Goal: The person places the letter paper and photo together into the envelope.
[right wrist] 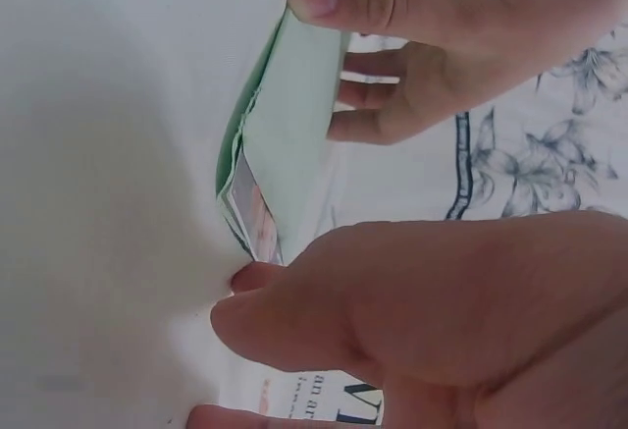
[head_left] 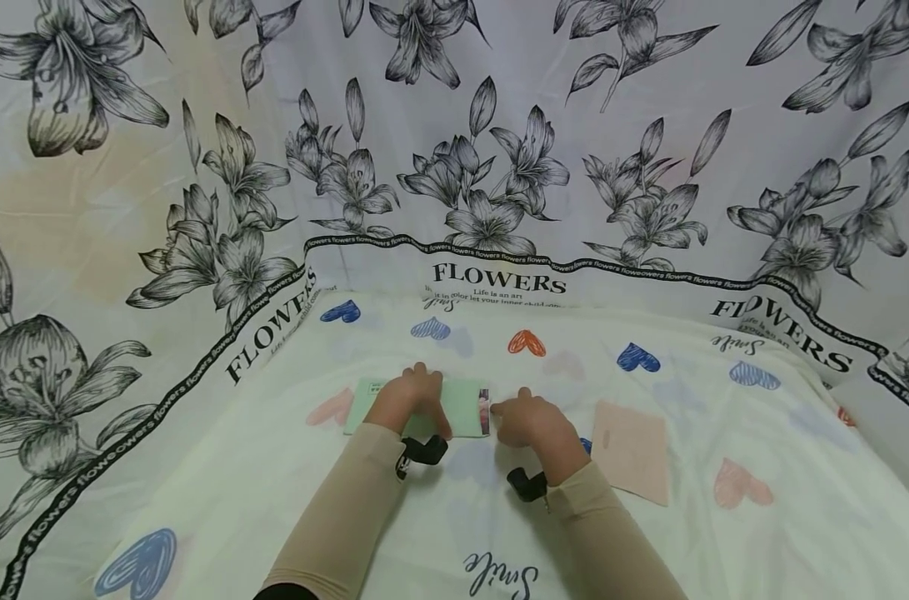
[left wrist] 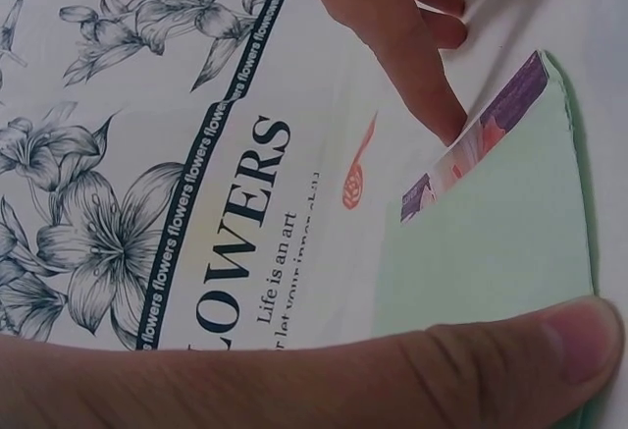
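A pale green paper envelope (head_left: pixel 465 410) lies flat on the heart-print cloth. My left hand (head_left: pixel 412 396) holds it across its width, thumb at the near edge and fingers at the far edge. From its open right end sticks a narrow strip of a printed card (left wrist: pixel 515 95), purple and pinkish; the rest is hidden inside. My right hand (head_left: pixel 532 423) is at that end, its extended index finger touching the card's edge in the left wrist view. In the right wrist view, the envelope's mouth (right wrist: pixel 238 154) gapes slightly around the card (right wrist: pixel 257 215).
A pink paper rectangle (head_left: pixel 630 454), like an envelope, lies right of my right hand, partly beside the forearm. White cloth (head_left: pixel 424 533) with printed hearts covers the surface. A floral curtain (head_left: pixel 529 208) rises along the back and left.
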### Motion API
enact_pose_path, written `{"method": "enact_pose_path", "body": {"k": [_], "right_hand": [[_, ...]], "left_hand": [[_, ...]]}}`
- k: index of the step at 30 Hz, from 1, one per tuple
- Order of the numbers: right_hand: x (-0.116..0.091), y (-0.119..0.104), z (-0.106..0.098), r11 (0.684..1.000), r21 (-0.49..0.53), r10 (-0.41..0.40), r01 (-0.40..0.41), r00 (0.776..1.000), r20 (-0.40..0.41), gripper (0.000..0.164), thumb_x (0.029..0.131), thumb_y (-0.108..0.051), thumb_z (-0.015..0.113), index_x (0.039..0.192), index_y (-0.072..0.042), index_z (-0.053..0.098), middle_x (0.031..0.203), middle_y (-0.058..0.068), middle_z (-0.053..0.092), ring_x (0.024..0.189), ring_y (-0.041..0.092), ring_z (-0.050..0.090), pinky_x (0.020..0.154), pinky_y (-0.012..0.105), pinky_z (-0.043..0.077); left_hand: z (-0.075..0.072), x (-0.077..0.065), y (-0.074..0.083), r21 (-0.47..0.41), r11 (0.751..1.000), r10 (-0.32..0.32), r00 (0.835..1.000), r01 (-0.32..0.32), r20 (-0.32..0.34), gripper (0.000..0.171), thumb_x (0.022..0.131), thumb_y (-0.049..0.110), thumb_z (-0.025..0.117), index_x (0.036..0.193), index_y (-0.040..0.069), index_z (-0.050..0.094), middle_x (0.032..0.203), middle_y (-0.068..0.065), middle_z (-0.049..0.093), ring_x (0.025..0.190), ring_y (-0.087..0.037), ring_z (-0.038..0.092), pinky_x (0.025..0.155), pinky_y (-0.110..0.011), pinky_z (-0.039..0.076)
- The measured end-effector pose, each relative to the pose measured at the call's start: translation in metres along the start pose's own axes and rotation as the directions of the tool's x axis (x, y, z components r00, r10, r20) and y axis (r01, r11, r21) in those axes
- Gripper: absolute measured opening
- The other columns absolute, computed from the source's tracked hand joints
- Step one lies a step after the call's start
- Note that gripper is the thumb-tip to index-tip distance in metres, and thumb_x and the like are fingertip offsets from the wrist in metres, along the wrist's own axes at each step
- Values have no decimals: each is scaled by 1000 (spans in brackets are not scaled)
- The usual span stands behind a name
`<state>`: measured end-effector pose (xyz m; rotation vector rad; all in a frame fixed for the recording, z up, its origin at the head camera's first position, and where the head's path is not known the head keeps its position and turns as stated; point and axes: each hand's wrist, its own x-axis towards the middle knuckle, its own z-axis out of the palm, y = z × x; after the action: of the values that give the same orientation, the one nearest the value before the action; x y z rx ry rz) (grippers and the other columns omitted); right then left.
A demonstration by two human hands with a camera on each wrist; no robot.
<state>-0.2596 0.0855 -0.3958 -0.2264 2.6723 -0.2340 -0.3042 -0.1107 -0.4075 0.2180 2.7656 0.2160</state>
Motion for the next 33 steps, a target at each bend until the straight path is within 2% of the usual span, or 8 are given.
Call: {"method": "enact_pose_path", "body": {"k": [6, 11, 15, 18, 22, 25, 29, 33], "right_hand": [[-1, -4, 5, 999, -42, -14, 14, 1000, -19, 53, 98, -18, 64, 150, -22, 56, 130, 20, 45, 96, 33, 51, 80, 47, 45], [-1, -8, 10, 995, -98, -30, 27, 999, -25, 48, 97, -19, 66, 145, -19, 60, 121, 17, 48, 92, 31, 51, 80, 48, 45], [-2, -14, 13, 986, -163, -59, 43, 994, -95, 39, 98, -20, 65, 136, -17, 66, 109, 15, 51, 85, 28, 52, 77, 48, 48], [-5, -18, 16, 984, -174, -68, 46, 990, -120, 41, 99, -22, 64, 140, -21, 64, 110, 14, 52, 83, 27, 52, 75, 47, 49], [-8, -22, 19, 987, -153, -57, 42, 994, -97, 49, 98, -25, 65, 147, -25, 58, 115, 13, 52, 84, 28, 52, 75, 46, 47], [-12, -22, 17, 988, -149, -53, 38, 993, -103, 40, 98, -23, 65, 138, -20, 65, 110, 12, 52, 80, 27, 52, 73, 45, 47], [-15, -20, 8, 987, -154, -56, 38, 992, -113, 20, 100, -18, 62, 113, -9, 73, 101, 10, 52, 75, 24, 51, 68, 41, 44], [-14, -20, 7, 988, -149, -43, 27, 993, -109, 16, 99, -17, 62, 102, -5, 72, 99, 9, 50, 74, 23, 50, 68, 40, 44]], "left_hand": [[3, 0, 1, 0, 1000, 2, 1000, -2, -3, 102, 64, 50, 95, 146, 7, 51, 127, -18, 47, 107, -32, 46, 91, -48, 49], [3, -4, 1, -20, 1000, -3, 1000, 3, 23, 103, 64, 47, 96, 146, 6, 50, 129, -19, 47, 108, -32, 46, 92, -49, 48], [2, -7, 1, 5, 1000, 9, 1000, -9, 6, 100, 66, 49, 95, 145, 5, 52, 129, -20, 47, 108, -32, 47, 91, -50, 48], [1, -8, 1, 18, 999, 32, 999, -32, -9, 98, 67, 49, 94, 144, 4, 52, 128, -21, 47, 108, -33, 47, 91, -51, 48], [3, -9, 0, -3, 999, 42, 999, -42, 3, 99, 67, 48, 94, 145, 4, 51, 130, -21, 47, 110, -34, 47, 92, -51, 47], [4, -10, 1, 0, 999, 43, 999, -43, 2, 99, 67, 48, 95, 145, 4, 52, 130, -22, 47, 111, -34, 47, 93, -52, 47], [2, -10, 2, 4, 999, 36, 999, -35, -17, 98, 66, 48, 95, 143, 4, 53, 128, -20, 48, 108, -33, 47, 92, -51, 47], [0, -10, 3, -4, 999, 36, 999, -36, -20, 97, 65, 47, 95, 142, 4, 54, 123, -19, 48, 106, -32, 46, 91, -50, 47]]}}
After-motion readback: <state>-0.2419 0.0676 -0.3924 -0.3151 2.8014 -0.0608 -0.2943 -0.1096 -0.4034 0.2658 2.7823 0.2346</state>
